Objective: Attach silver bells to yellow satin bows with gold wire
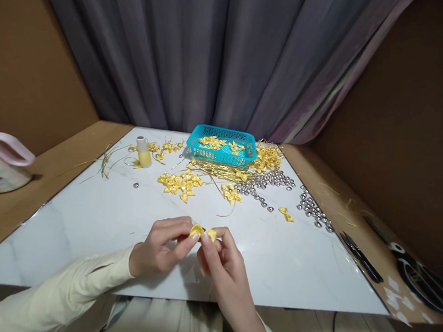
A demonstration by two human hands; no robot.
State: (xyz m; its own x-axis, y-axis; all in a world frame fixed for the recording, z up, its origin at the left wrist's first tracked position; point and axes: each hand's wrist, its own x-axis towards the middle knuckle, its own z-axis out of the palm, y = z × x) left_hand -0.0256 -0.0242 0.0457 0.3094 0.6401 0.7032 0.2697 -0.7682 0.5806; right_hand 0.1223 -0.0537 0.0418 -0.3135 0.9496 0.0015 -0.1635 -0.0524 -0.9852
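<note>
Between my two hands, just above the front of the white marbled board, is a yellow ribbon bow (196, 230). My left hand (167, 246) pinches one side of it between thumb and fingers. The other side is pinched by my right hand (222, 255), thumb on top. A small dark spot shows at the bow's middle, too small to make out. Beyond my hands lies a loose pile of similar yellow bows (181, 183). A single bow (286, 214) rests off to the right, near scattered silver heart-shaped beads (260, 187).
A turquoise basket (221, 158) with bows stands at the back, gold wire strips (221, 170) before it. A yellow-and-grey bottle (143, 152) is back left. Black-handled scissors (421, 284) and dark tweezers-like tools (362, 256) lie right. A pink-handled mug (3, 164) stands left.
</note>
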